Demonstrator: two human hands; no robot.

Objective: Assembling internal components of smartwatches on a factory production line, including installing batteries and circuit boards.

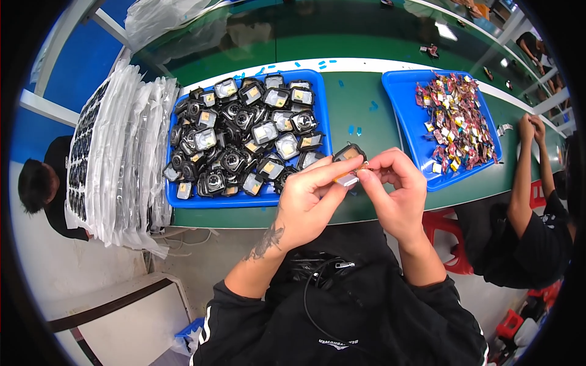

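In front of my chest both hands meet at a small flat silver part with yellow tape (347, 180), which looks like a battery cell. My left hand (311, 198) is closed, pinching this part between thumb and fingers. The thumb and forefinger of my right hand (398, 192) press together at the part's right end, where a thin reddish piece shows partly. Just beyond the left fingertips is a black watch-like case (349, 152) with a tan inside; whether it lies on the table or touches my fingers I cannot tell.
A blue tray (325, 116) on the left is heaped with black watch-like cases. At right, another blue tray (408, 131) holds many small red, yellow and silver parts. Bagged sheets (122, 146) stand stacked at far left. Blue scraps dot the green table (351, 91). People sit on both sides.
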